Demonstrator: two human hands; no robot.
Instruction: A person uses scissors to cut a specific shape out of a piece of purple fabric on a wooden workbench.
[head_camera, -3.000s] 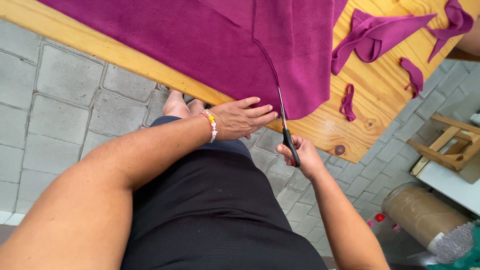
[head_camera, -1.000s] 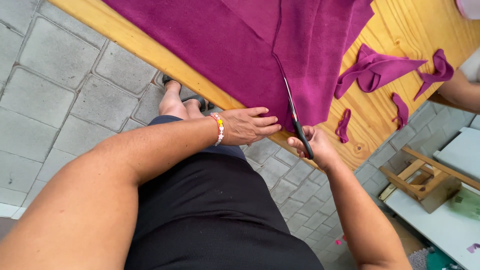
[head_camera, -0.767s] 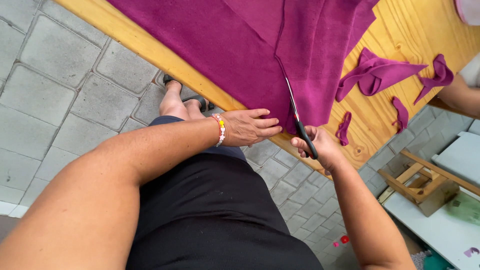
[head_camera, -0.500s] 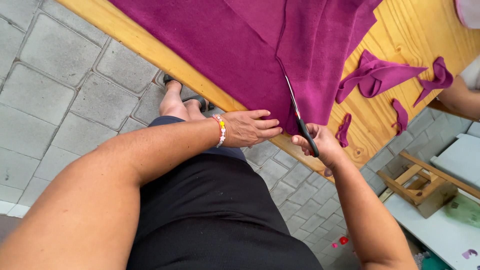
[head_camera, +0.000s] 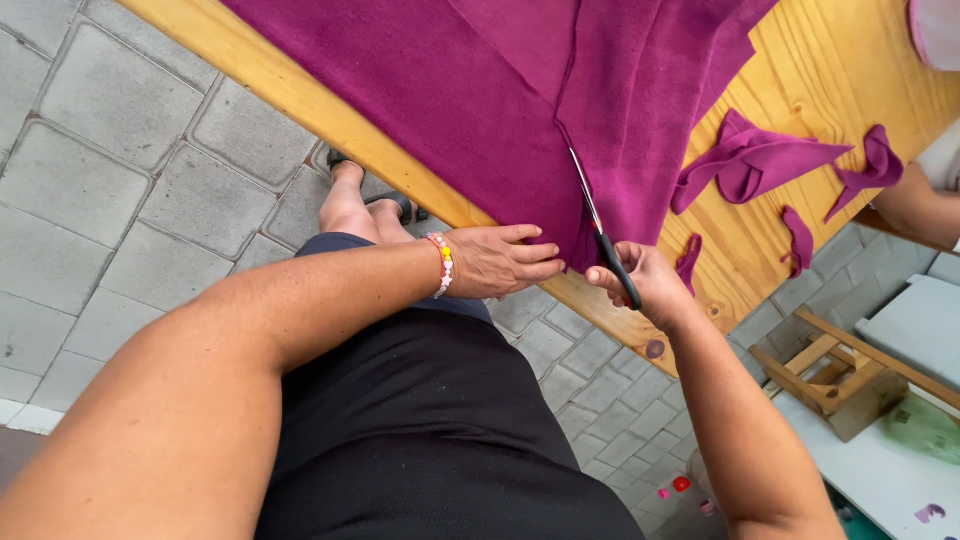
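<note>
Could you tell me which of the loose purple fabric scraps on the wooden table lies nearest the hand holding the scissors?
The small narrow scrap just beside the right hand with the scissors. The other scraps, including the big folded one, lie farther up the table.
</note>
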